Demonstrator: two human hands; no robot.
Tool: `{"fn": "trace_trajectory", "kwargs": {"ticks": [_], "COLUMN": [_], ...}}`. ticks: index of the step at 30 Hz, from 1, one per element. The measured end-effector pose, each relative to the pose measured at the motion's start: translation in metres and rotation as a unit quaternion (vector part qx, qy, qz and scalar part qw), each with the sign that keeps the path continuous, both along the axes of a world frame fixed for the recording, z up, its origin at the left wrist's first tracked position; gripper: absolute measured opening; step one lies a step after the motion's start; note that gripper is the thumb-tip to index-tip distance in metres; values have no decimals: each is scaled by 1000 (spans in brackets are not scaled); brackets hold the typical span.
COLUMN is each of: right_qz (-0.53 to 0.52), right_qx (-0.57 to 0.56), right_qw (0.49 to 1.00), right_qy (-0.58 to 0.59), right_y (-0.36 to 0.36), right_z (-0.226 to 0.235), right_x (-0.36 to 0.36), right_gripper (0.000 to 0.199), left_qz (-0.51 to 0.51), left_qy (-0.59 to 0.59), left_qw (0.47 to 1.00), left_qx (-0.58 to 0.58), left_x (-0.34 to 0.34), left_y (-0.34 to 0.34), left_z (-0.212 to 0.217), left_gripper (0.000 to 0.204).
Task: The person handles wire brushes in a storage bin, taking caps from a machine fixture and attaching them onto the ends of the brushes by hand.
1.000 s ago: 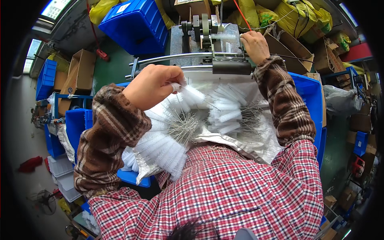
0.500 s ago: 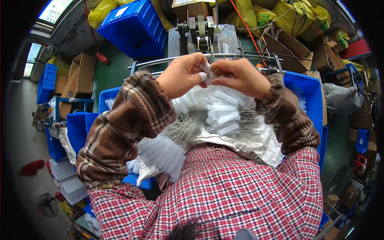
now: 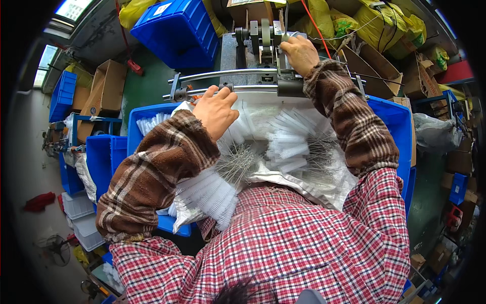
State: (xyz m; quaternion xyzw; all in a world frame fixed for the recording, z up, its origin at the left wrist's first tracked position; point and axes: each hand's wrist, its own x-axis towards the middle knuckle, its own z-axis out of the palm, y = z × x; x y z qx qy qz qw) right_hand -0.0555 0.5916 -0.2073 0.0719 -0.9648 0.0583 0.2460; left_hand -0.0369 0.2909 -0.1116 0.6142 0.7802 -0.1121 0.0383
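Observation:
My left hand is at the near metal rail, beside its left end. Its fingers are loosely bent with gaps between them, and I see nothing held in them. Farther forward, my right hand has its fingers curled in at the right side of the roller machine; what they grip is hidden. Below the hands lie bundles of white bristle brushes with thin wire stems, on a white woven sheet. Another fan of white brushes rests nearest my body on the left.
A large blue bin surrounds the sheet. A blue crate stands beyond on the left, with stacked blue bins nearer. Cardboard boxes and yellow sacks crowd the back right. A red cable hangs behind the machine.
My hands were together above the brushes, pinching a small white piece. They have separated: the left moved down-left to the rail, the right moved forward to the machine. The white piece no longer shows.

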Motion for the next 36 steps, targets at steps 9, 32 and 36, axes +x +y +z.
{"fn": "trace_trajectory", "kwargs": {"ticks": [9, 32, 36], "right_qz": [27, -159, -137], "right_qx": [-19, 51, 25], "right_qw": [999, 986, 990], "right_qy": [19, -16, -4], "right_y": [0, 18, -12], "right_z": [-2, 11, 12], "right_x": [-4, 64, 49], "right_gripper": [14, 41, 30], "left_qz": [-3, 250, 273], "left_qy": [6, -113, -104], "left_qw": [999, 960, 954], "left_qx": [-33, 60, 73], "left_x": [1, 27, 29], "left_y": [3, -96, -94], "left_z": [9, 67, 66], "left_gripper": [10, 22, 20]}}
